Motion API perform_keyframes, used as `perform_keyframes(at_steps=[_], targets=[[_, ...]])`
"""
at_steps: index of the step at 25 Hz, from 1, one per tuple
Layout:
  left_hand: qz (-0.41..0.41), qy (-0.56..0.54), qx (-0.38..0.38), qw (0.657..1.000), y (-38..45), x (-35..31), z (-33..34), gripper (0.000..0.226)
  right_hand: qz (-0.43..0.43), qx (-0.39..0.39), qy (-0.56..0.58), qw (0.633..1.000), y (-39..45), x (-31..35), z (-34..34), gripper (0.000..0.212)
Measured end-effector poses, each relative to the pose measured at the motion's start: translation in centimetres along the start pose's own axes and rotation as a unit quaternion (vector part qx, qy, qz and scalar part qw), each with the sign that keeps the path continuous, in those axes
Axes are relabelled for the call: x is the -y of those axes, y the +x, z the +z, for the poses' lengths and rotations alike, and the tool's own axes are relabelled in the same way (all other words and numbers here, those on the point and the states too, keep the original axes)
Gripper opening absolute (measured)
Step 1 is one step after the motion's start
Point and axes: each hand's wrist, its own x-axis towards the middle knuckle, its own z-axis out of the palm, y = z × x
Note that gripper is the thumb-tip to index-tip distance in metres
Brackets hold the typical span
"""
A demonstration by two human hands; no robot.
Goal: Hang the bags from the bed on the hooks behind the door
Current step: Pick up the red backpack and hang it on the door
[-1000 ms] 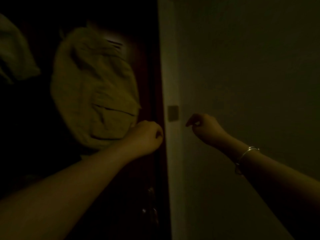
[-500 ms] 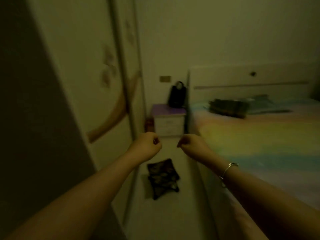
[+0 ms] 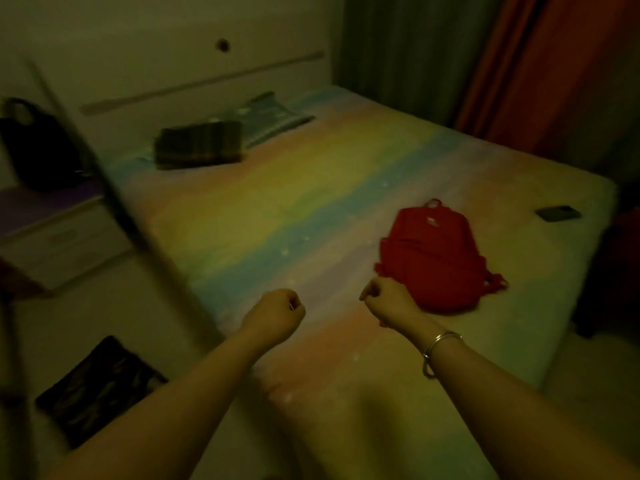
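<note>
A red backpack lies flat on the rainbow-striped bed, toward its near right part. My right hand, with a bangle on the wrist, is a loose fist just in front of the backpack's near left corner; whether it touches is unclear. My left hand is also a fist with nothing in it, over the bed's near edge, to the left of the backpack. The door and its hooks are out of view.
A dark folded item and a bluish pillow lie near the headboard. A dark phone rests at the bed's far right. A black handbag stands on the purple-topped nightstand. A dark patterned mat lies on the floor at left. Curtains hang at right.
The view has swung right, from the door with a bag hanging on it, past the wardrobe, to the bed. Both fists stayed closed and now hover over the bed by the red backpack.
</note>
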Motion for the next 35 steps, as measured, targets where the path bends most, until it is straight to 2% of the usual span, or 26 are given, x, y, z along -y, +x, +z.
perform_keyframes(at_steps=[4,7,9,10,13,14,17,19,21,24,25,26,27,29,31,32,33,35], targets=[[0.036,-0.018,0.085,0.996,10.2,-3.9,7.0,0.026,0.135,-0.082,0.030,0.987,6.2,-8.2,-0.6,0.026],[0.061,-0.011,0.144,0.988,17.7,-5.6,10.9,0.020,0.194,-0.112,0.037,0.974,11.1,-12.3,0.2,0.028],[0.079,0.005,0.175,0.981,23.4,-6.2,13.4,0.019,0.223,-0.121,0.009,0.967,15.0,-15.2,1.0,0.033],[0.083,0.010,0.183,0.980,25.8,-6.2,14.3,0.018,0.233,-0.119,-0.041,0.964,16.7,-16.4,1.4,0.040],[0.091,0.002,0.189,0.978,32.6,-5.8,17.4,0.013,0.240,-0.092,-0.267,0.929,22.3,-19.4,2.7,0.060],[0.092,-0.002,0.184,0.979,34.2,-5.5,18.4,0.013,0.235,-0.077,-0.303,0.920,23.9,-20.1,3.2,0.065],[0.086,0.003,0.176,0.981,37.8,-4.0,21.1,0.014,0.225,-0.052,-0.308,0.923,28.1,-22.3,5.6,0.071],[0.091,0.025,0.181,0.979,38.9,-3.1,22.2,0.022,0.189,-0.066,-0.306,0.931,29.3,-23.2,6.9,0.053],[0.100,0.043,0.175,0.979,39.0,-2.9,22.6,0.034,0.142,-0.089,-0.268,0.949,29.2,-23.7,7.4,0.043],[0.075,-0.010,0.159,0.984,38.7,-3.3,22.1,0.051,0.122,-0.083,-0.053,0.988,27.5,-23.3,5.0,0.027],[0.048,-0.051,0.155,0.985,38.8,-3.7,21.7,0.057,0.135,-0.055,0.034,0.989,26.7,-22.9,3.5,0.015],[0.012,-0.109,0.151,0.983,39.1,-4.1,21.2,0.062,0.148,-0.012,0.105,0.983,25.7,-22.3,2.1,0.014],[-0.030,-0.179,0.150,0.972,39.3,-4.5,20.8,0.067,0.152,0.046,0.134,0.978,24.6,-21.5,1.0,0.026],[-0.106,-0.287,0.159,0.939,39.3,-4.6,19.9,0.087,0.172,0.185,0.119,0.960,22.7,-20.1,0.3,0.037],[-0.145,-0.308,0.161,0.926,38.9,-3.5,19.5,0.110,0.164,0.266,0.094,0.945,21.2,-18.9,1.3,0.025],[-0.150,-0.297,0.163,0.929,38.8,-2.7,19.7,0.116,0.156,0.255,0.138,0.944,20.8,-18.6,2.0,0.018],[-0.149,-0.282,0.177,0.931,38.7,-1.9,19.8,0.118,0.163,0.191,0.205,0.946,20.6,-18.5,2.8,0.022],[-0.107,-0.276,0.255,0.921,38.5,-0.4,19.5,0.107,0.180,-0.058,0.294,0.937,20.8,-19.3,4.3,0.027]])
